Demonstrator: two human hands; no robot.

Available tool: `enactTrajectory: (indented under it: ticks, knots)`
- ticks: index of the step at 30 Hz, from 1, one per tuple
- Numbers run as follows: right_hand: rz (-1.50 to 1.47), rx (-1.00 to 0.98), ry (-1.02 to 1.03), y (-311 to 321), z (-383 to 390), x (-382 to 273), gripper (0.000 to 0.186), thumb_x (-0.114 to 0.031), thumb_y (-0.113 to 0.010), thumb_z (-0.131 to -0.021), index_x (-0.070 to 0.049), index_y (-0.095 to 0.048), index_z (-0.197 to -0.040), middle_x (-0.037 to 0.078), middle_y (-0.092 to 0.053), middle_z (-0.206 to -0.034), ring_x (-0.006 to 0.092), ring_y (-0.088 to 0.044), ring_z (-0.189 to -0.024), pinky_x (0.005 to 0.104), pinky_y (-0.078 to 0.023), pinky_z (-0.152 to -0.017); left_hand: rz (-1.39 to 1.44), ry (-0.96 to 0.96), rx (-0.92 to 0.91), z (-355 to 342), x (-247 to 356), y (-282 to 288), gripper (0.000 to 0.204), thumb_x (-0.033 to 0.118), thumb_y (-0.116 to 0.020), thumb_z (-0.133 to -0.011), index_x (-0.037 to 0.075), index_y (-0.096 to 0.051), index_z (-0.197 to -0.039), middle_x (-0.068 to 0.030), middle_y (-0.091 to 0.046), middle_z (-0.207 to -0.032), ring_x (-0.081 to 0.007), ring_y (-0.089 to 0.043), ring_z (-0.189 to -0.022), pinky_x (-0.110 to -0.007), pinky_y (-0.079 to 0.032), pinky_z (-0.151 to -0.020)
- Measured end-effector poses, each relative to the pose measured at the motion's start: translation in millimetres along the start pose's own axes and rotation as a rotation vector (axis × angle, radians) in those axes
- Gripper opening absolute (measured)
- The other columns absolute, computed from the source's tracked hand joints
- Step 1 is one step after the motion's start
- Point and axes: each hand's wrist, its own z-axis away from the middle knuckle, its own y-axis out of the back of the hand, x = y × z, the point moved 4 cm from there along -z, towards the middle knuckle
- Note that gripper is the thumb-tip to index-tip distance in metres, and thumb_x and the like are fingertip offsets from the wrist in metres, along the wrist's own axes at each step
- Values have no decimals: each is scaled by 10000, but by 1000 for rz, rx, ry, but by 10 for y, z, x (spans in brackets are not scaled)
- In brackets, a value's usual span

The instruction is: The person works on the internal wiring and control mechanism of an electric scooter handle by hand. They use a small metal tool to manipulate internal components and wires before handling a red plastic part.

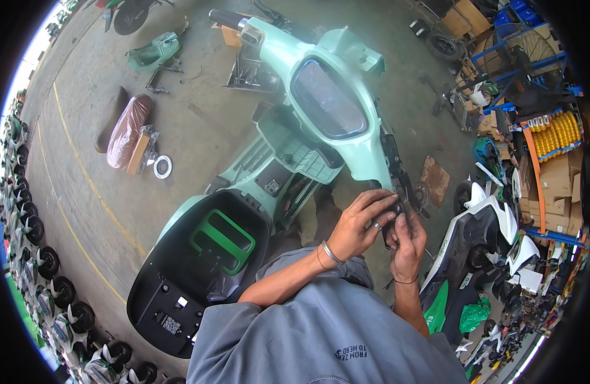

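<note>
A mint-green scooter (365, 150) stands in front of me, its dark display (329, 98) set in the handlebar cover. At the right end of that cover, my left hand (362, 224), with a ring and bracelets, has its fingers closed on a small black part (392, 221). From the other side my right hand (407, 246) pinches the same part, thumb and fingertips close to the left ones. My fingers hide most of its shape. Black pieces (392, 153) run along the cover's edge just beyond my hands. The left grip (226, 18) sticks out at the far side.
Left of my body lies the open black seat bucket (173, 288) with a green frame (224, 242) in it. A wrapped seat (129, 131) rests on the floor at left. A white scooter (464, 240) and crowded shelves (544, 179) stand at right; parked scooters (64, 291) line the left.
</note>
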Motion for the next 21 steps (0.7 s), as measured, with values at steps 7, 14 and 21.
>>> enactTrajectory:
  ticks: [7,14,21]
  knots:
    - [-7,11,1,-8,-30,-5,317,-226,-596,-986,23,-572,-1181,-48,-489,-731,21,-368,-571,203,-255,-488,-36,-13,15,-11,16,20,351,55,-720,-848,26,-658,-1191,-157,-627,-1192,-317,-644,-1068,-371,-547,-864]
    - [0,20,8,-20,-48,-31,305,-228,-609,-975,23,-570,-1143,-48,-475,-700,15,-358,-545,205,-248,-472,-4,1,2,-11,38,24,359,41,-685,-847,20,-631,-1201,-148,-619,-1180,-334,-606,-1081,-401,-516,-904]
    - [39,31,18,-28,-67,-63,289,-227,-604,-967,17,-575,-1121,-53,-461,-688,13,-355,-543,206,-240,-466,-3,-4,5,-5,10,11,360,49,-687,-844,15,-630,-1198,-152,-619,-1174,-339,-605,-1083,-408,-516,-905]
